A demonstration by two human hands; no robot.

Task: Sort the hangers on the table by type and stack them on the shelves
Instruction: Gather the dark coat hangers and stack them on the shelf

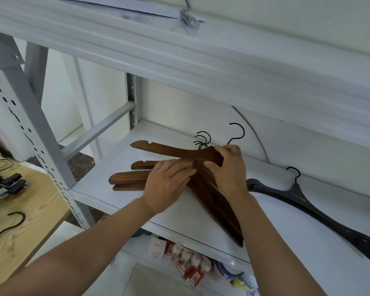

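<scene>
- A stack of brown wooden hangers (pixel 217 210) is seen on the middle shelf (pixel 276 236) of a white metal rack, towards its left half.
- The stack is fanned out: the left-hand arms are spread apart, while the right-hand arms are bunched and reach to the front edge of the shelf.
- The top hanger (pixel 165 149) is set farthest back, with its left arm lying across the others.
- The black wire hooks (pixel 203 139) are clustered at the back of the stack, and one hook (pixel 238 131) is raised above the rest.
- The left hand (pixel 167 184) is laid flat on the middle of the stack; its fingers (pixel 179 169) are held straight and released, pressed on the wood and wrapped around nothing.
- The right hand (pixel 229 165) is placed at the neck of the top hanger; its fingers (pixel 212 165) are curled around the wood, so that hanger is grasped.
- A single black hanger (pixel 308 204) is laid on the same shelf, to the right of the wooden stack and apart from it.
- At the left, a wooden desk (pixel 30 221) is seen, on which clip hangers (pixel 6 184) and dark hooks (pixel 11 223) are left.
- On the shelf below, small boxes and packets (pixel 190 259) are kept.
</scene>
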